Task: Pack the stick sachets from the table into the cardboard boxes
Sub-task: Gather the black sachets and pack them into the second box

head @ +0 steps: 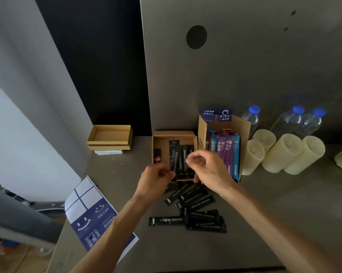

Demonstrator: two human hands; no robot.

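blue leaflet (pixel 93 217) printed "YOU CAN" and "COFFEE", other print too blurred

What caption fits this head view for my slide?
Left hand and right hand pinch black stick sachets in the open cardboard box; loose sachets lie on the table.

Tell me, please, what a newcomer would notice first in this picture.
First the left hand and right hand, pinching black sachets that stand in the small open box at the centre. Nearer the camera, loose sachets lie scattered on the table. To the right of that box stands a taller box filled with purple and blue sachets.
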